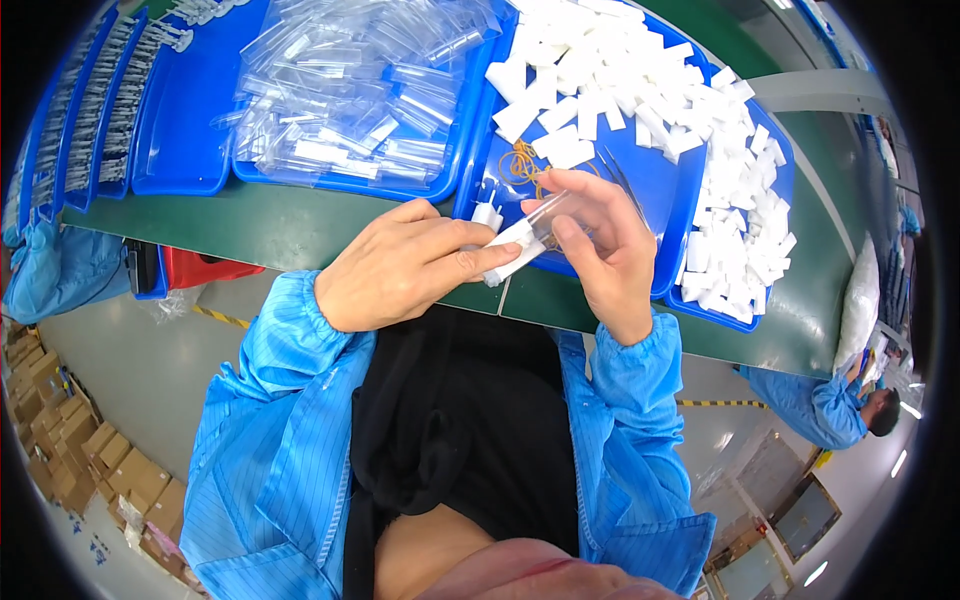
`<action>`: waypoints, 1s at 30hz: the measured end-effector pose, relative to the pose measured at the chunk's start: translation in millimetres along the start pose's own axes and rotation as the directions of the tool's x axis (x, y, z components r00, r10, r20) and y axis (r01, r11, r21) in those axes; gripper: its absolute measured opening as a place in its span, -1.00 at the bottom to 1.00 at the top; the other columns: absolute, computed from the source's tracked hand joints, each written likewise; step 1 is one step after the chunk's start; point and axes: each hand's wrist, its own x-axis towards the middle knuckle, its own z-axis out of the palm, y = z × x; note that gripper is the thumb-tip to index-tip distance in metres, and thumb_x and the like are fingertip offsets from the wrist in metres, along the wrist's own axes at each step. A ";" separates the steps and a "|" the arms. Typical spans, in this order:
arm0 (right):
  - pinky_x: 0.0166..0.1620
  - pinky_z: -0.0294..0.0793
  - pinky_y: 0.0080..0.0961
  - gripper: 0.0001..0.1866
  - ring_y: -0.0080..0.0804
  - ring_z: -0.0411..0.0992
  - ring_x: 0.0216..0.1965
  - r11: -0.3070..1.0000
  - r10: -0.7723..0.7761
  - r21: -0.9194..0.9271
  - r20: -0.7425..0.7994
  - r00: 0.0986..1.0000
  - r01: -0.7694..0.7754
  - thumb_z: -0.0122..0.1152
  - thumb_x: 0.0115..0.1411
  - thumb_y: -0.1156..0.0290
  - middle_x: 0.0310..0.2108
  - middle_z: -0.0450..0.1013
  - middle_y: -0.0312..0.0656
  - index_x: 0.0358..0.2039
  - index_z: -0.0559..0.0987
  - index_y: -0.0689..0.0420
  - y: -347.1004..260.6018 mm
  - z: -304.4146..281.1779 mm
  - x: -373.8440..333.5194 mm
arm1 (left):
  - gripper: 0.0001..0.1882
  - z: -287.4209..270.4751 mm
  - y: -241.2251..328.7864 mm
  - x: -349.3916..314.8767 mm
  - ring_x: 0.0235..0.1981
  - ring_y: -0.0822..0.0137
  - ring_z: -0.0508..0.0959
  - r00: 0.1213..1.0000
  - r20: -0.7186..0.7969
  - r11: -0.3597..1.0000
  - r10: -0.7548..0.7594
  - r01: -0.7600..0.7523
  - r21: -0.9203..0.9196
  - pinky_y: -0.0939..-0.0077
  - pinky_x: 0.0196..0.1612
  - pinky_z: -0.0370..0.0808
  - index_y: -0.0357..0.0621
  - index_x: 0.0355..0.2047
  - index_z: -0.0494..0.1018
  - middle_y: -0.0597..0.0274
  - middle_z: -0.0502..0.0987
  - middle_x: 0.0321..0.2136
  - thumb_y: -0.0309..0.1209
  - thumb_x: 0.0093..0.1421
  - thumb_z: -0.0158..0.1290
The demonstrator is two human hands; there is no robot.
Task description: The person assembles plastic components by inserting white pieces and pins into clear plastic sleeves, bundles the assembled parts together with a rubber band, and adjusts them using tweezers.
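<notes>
In front of my chest, my left hand [405,260] pinches a small white piece [522,247] between fingers and thumb. My right hand [612,245] has its fingers curled around a clear plastic sleeve [548,210] that meets the white piece; how far one sits inside the other is hard to make out. Just beyond my left fingertips lies a small white part with thin prongs [487,214]. Tan rubber bands [520,165] lie in the blue tray [655,215] behind my hands, and dark tweezers [622,178] rest near my right fingers.
A blue tray [440,185] full of clear sleeves [350,90] stands at the back. White pieces [600,60] heap up behind and to the right. Narrow blue trays [75,120] hold small parts on the left. Another person [830,410] in blue is at the far right.
</notes>
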 end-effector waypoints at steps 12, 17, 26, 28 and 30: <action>0.04 0.52 -0.41 -0.61 -0.27 0.53 -0.03 0.905 0.205 0.400 -0.111 0.972 -0.145 0.11 0.29 0.55 0.02 0.48 -0.01 0.13 0.40 0.27 -6.3 10.4 9.7 | -0.63 11.8 4.7 -5.6 -0.48 0.52 0.54 0.877 0.008 0.563 -0.481 0.316 -0.763 0.66 -0.43 0.40 -0.23 -0.03 0.42 0.17 0.59 -0.22 -0.61 0.13 0.17; 0.02 0.51 -0.46 -0.60 -0.30 0.53 -0.04 0.964 0.135 0.244 -0.102 0.986 -0.107 0.12 0.26 0.61 0.00 0.48 -0.02 0.12 0.40 0.29 -13.5 13.4 4.6 | -0.68 9.0 20.6 18.2 -0.65 0.74 0.28 0.759 0.075 0.434 -0.646 0.447 -0.782 0.78 -0.59 0.18 -0.19 -0.20 0.35 0.27 0.57 -0.30 -0.53 0.11 0.26; -0.01 0.52 -0.49 -0.60 -0.35 0.54 -0.07 0.987 0.120 0.113 -0.047 0.992 -0.114 0.10 0.24 0.66 -0.01 0.49 0.02 0.11 0.40 0.30 -16.9 4.7 6.8 | -0.68 17.1 20.8 26.3 -0.61 0.72 0.35 0.710 0.095 0.353 -0.697 0.456 -0.817 0.74 -0.58 0.21 -0.17 -0.21 0.32 0.29 0.53 -0.37 -0.57 0.10 0.24; -0.01 0.52 -0.48 -0.60 -0.34 0.54 -0.06 0.975 0.165 0.152 -0.015 0.986 -0.161 0.10 0.25 0.66 0.00 0.49 0.03 0.12 0.40 0.31 -18.6 2.8 8.0 | -0.67 16.9 19.3 28.8 -0.60 0.71 0.36 0.706 0.092 0.358 -0.702 0.462 -0.811 0.73 -0.58 0.22 -0.18 -0.21 0.32 0.29 0.53 -0.37 -0.58 0.10 0.23; 0.00 0.53 -0.46 -0.60 -0.31 0.54 -0.04 0.970 0.166 0.188 -0.046 0.985 -0.155 0.09 0.25 0.66 0.01 0.48 0.04 0.12 0.40 0.31 -17.7 6.5 6.8 | -0.67 15.1 20.2 30.8 -0.59 0.71 0.37 0.702 0.089 0.364 -0.707 0.469 -0.805 0.73 -0.58 0.22 -0.18 -0.21 0.32 0.28 0.53 -0.37 -0.58 0.09 0.23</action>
